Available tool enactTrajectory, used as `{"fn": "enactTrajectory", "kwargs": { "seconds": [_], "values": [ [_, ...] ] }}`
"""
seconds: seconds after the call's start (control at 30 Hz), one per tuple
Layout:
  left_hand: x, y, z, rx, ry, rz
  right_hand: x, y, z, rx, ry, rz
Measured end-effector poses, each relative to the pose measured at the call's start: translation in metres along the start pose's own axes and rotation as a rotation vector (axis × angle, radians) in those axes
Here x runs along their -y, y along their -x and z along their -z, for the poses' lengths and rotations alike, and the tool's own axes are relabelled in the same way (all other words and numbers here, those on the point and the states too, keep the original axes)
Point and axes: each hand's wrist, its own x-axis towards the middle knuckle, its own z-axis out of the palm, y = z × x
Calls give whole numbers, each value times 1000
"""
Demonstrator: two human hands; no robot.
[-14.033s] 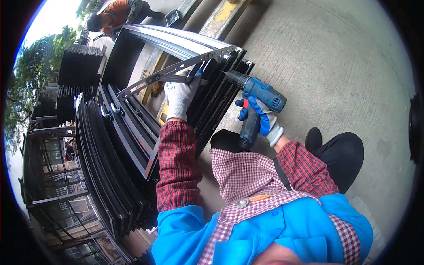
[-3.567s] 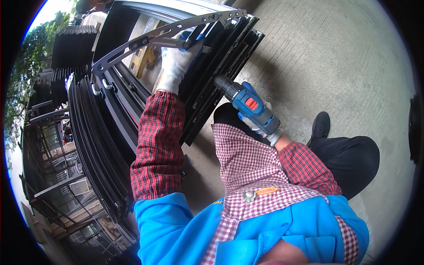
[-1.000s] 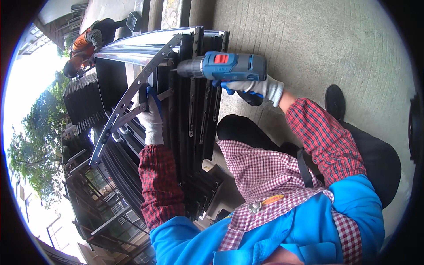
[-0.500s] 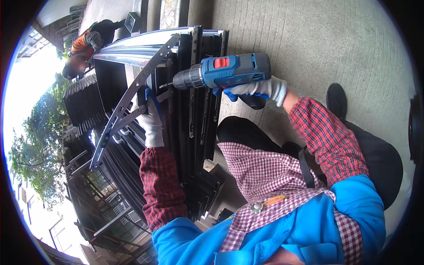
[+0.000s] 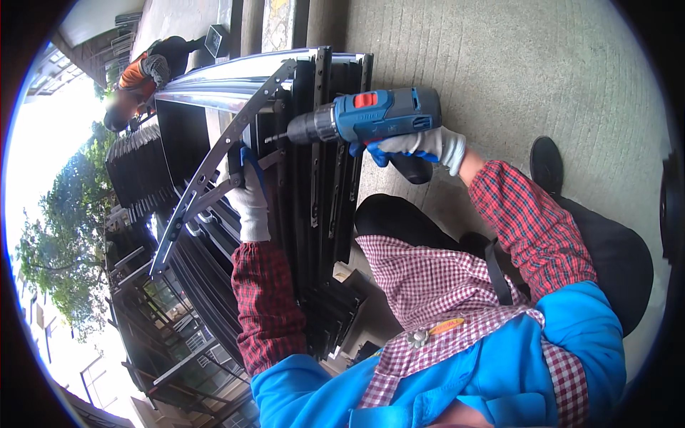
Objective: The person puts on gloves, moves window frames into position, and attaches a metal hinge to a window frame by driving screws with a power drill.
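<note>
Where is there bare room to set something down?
Bare concrete floor lies right of the blue drill in the right hand, ahead of the black shoe. It's crowded around the left hand, where the perforated metal bracket and stacked black frames leave little apparent room.

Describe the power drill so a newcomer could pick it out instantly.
Start at the pale concrete floor on the right, then move left to the stack of black frames. Over its right edge in this view, the gloved right hand grips the power drill. Its blue body and red switch distinguish it from the grey bracket.
</note>
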Motion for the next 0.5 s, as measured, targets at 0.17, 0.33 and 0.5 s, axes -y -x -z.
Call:
{"fn": "enactTrajectory", "kwargs": {
  "seconds": [0.17, 0.33, 0.5],
  "values": [
    [14, -7, 6, -16, -116, -26, 11, -8, 0, 20, -8, 32],
    [23, -2, 12, -24, -180, -103, 13, 0, -3, 76, 237, 55],
    [24, -3, 11, -5, -158, -114, 3, -1, 3, -5, 383, 108]
  ]
}}
